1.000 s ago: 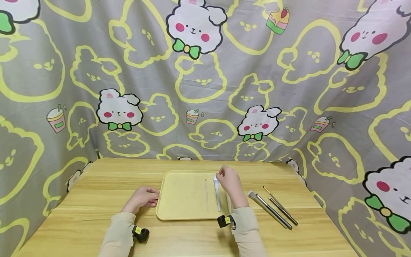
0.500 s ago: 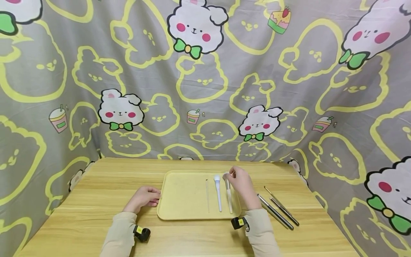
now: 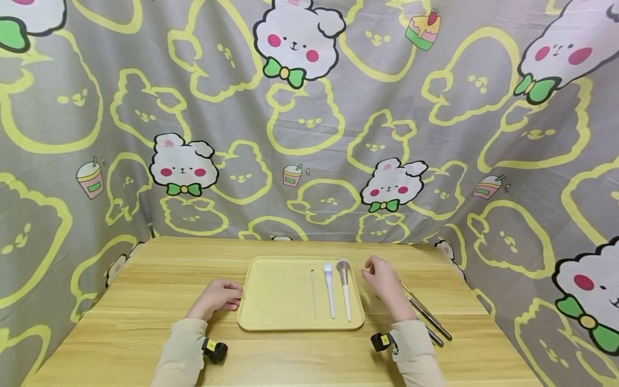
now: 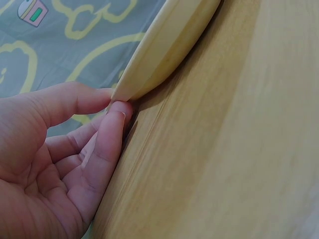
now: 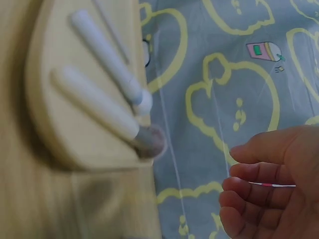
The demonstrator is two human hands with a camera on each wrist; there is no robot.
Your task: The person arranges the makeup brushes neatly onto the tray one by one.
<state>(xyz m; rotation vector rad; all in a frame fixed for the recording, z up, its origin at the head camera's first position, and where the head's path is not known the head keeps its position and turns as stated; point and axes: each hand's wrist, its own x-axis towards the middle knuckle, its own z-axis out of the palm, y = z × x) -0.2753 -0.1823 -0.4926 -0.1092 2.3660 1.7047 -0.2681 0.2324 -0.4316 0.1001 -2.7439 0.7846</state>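
My left hand point(image 3: 217, 295) pinches the left rim of the yellow tray point(image 3: 275, 298); the left wrist view shows thumb and finger on its edge point(image 4: 159, 47). On the tray's right side lie a thin brush point(image 3: 314, 298), a white makeup brush with a bluish ferrule point(image 3: 330, 290), and a fluffy brown-headed makeup brush point(image 3: 346, 295) with a white handle. Just beyond the tray's right edge hovers my right hand point(image 3: 384, 279). In the right wrist view its fingers point(image 5: 249, 194) are loosely bent and hold nothing.
Right of the tray, several dark-handled makeup brushes point(image 3: 437, 321) lie slanted on the wooden table point(image 3: 290, 360), partly hidden by my right forearm. A patterned grey curtain point(image 3: 309, 215) hangs behind the table and along both sides.
My right hand has let go of the brown-headed brush, which now lies on the tray beside the white one, and has moved right, off the tray. My left hand stays at the rim.
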